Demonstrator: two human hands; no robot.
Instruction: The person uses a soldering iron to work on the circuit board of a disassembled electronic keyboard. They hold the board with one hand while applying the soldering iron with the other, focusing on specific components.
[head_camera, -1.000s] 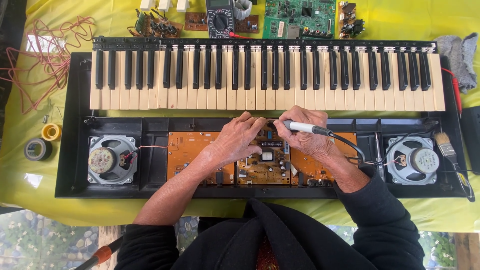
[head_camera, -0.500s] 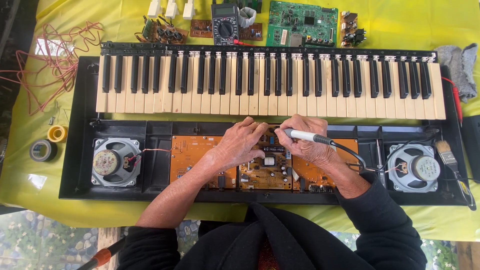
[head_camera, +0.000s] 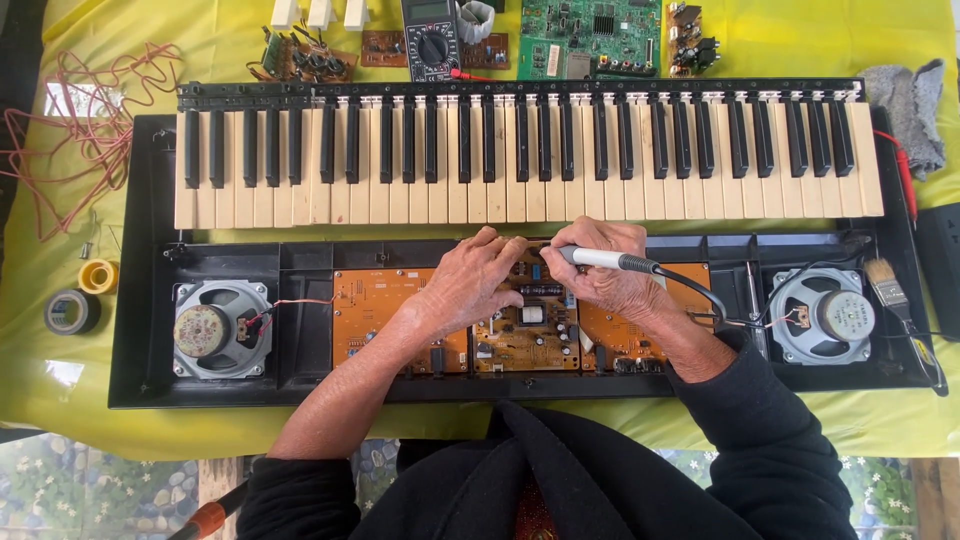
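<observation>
The right hand (head_camera: 610, 285) pinches a soldering iron (head_camera: 605, 259) in its fingers, tip pointing to 9 o'clock over the circuit board (head_camera: 525, 335). The left hand (head_camera: 470, 280) rests there, fingers pressed together.

Bright, even daylight, soft short shadows, sharp focus throughout, slight glare on the yellow cloth (head_camera: 800, 40)

An opened black keyboard (head_camera: 150, 300) lay on the yellow-covered worktop (head_camera: 60, 400), its orange circuit boards (head_camera: 375, 300) bared between two round speakers (head_camera: 222, 328). The right hand (head_camera: 610, 285) held a grey soldering iron (head_camera: 600, 259) in a closed grip, tip toward the centre board (head_camera: 525, 335). The left hand (head_camera: 470, 280) rested fingertips beside it. A brush (head_camera: 885, 285) lay at right.
</observation>
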